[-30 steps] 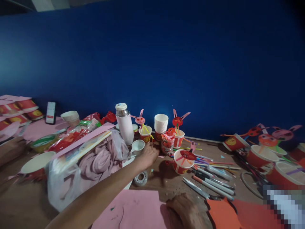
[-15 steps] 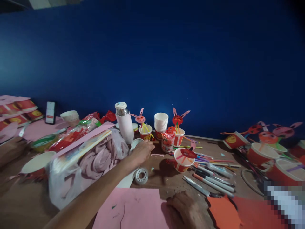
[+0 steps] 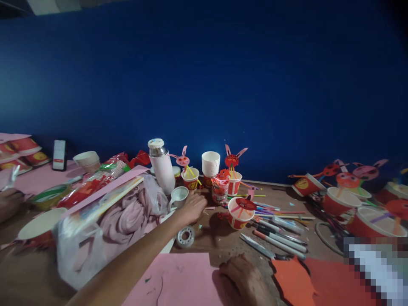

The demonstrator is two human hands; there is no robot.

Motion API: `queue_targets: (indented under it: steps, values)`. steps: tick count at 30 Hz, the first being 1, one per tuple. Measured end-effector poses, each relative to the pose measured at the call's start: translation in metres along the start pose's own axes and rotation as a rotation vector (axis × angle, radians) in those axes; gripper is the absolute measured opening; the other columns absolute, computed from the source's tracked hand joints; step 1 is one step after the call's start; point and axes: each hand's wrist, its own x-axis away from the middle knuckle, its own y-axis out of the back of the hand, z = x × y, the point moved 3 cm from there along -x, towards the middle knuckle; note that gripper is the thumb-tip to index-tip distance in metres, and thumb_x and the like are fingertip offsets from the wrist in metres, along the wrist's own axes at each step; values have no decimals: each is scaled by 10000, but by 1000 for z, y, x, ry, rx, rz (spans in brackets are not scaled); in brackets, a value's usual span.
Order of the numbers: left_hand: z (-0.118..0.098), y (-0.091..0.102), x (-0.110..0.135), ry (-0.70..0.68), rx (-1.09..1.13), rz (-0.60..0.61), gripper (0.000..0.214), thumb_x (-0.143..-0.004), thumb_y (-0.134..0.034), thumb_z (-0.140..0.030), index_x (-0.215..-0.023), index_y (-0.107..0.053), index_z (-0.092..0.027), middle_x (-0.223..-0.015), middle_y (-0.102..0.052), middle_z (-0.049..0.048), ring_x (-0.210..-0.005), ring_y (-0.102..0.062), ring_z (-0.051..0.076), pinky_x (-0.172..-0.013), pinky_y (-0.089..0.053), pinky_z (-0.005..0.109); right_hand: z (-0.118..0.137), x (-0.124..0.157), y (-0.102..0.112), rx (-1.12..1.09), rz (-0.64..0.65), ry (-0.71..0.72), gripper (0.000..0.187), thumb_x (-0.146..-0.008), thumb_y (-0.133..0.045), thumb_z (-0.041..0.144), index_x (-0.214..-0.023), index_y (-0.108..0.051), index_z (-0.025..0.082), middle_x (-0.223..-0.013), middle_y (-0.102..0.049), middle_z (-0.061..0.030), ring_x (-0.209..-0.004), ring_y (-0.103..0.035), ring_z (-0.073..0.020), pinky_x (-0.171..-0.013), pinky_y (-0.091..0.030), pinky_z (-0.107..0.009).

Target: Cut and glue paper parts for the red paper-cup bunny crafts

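Note:
My left hand (image 3: 192, 208) is stretched far across the wooden table (image 3: 219, 240), fingers curled down onto the surface beside a small white cup (image 3: 178, 196) and just beyond a roll of clear tape (image 3: 185, 236). Whether it holds anything is hidden. My right hand (image 3: 245, 280) rests knuckles-up at the near edge, fingers bent, on the corner of a pink paper sheet (image 3: 178, 278). A red paper cup with a bunny face (image 3: 239, 212) stands right of the left hand.
A white flask (image 3: 161, 165), a stack of white cups (image 3: 211, 163), bunny cups (image 3: 234, 174), scissors (image 3: 259, 248) and several pens (image 3: 280, 231) crowd the middle. A plastic bag of pink cloth (image 3: 111, 221) sits left. Orange paper (image 3: 296, 282) lies right. Another person's hand (image 3: 8, 204) shows far left.
My left hand has drawn back slightly from the cups toward the small white cup and lowered to the table. The camera has shifted a little right. The right hand stays put.

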Motion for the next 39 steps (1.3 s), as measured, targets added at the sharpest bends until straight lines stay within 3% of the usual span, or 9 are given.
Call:
queue_targets:
  steps: [5, 12, 15, 19, 25, 30, 35, 37, 39]
  values:
    - [5, 7, 10, -13, 3, -42, 106, -775, -521, -209, -731, -594, -147, -826, -622, 112, -900, -526, 260, -769, -372, 370, 3, -2, 2, 21, -32, 5, 167, -818, -502, 193, -707, -618, 237, -687, -634, 8, -657, -588, -142, -607, -422, -246]
    - [2, 75, 31, 12, -17, -222, 172, -803, -424, -145, -728, -579, -141, -817, -592, 78, -852, -487, 211, -731, -372, 328, 14, -10, 13, 27, -48, 15, 204, -840, -463, 227, -713, -619, 257, -678, -644, 13, -629, -598, -140, -570, -441, -231]
    - [0, 103, 18, 49, -64, -306, 207, -803, -401, -140, -704, -583, -137, -780, -590, 78, -810, -478, 203, -708, -377, 320, 17, -12, 17, 37, -53, 24, 192, -826, -481, 230, -687, -610, 255, -671, -641, 18, -613, -595, -135, -564, -436, -228]
    - [-6, 121, -15, 21, -97, -292, 199, -784, -414, -150, -738, -607, -130, -817, -607, 91, -834, -487, 214, -694, -387, 319, 18, -11, 19, 48, -75, 26, 184, -821, -492, 216, -685, -608, 259, -662, -634, 22, -610, -593, -132, -560, -432, -224]
    - [-13, 111, -54, -86, -131, -191, 207, -704, -444, -79, -652, -638, -128, -755, -621, 112, -834, -519, 231, -658, -409, 309, 13, -9, 14, 43, -98, 52, 203, -822, -497, 249, -641, -588, 244, -652, -627, 15, -629, -592, -136, -558, -429, -226]
    - [-11, 112, -57, -109, -113, -202, 224, -725, -435, -97, -661, -646, -135, -746, -614, 103, -832, -527, 233, -668, -413, 314, 9, -8, 8, 44, -95, 59, 226, -832, -484, 265, -628, -579, 239, -638, -617, 16, -607, -583, -133, -557, -424, -232]
    - [-10, 113, -13, -59, -40, -340, 286, -845, -343, -158, -828, -629, -146, -889, -610, 76, -884, -504, 197, -754, -392, 302, 10, -9, 11, 58, -57, 65, 230, -848, -462, 245, -667, -604, 257, -619, -618, 16, -578, -575, -130, -540, -407, -237]
    - [-13, 99, 21, -57, 85, -421, 311, -880, -324, -207, -783, -616, -161, -797, -601, 60, -796, -510, 176, -710, -386, 292, 9, -10, 11, 68, -38, 74, 204, -843, -475, 253, -698, -619, 264, -653, -634, 10, -616, -586, -137, -558, -409, -239]
    - [-20, 73, 56, -101, 180, -325, 344, -894, -317, -226, -697, -595, -177, -675, -579, 44, -681, -501, 160, -633, -367, 286, 7, -10, 9, 74, -25, 78, 183, -837, -488, 256, -716, -625, 262, -672, -640, 3, -639, -591, -142, -571, -406, -241]
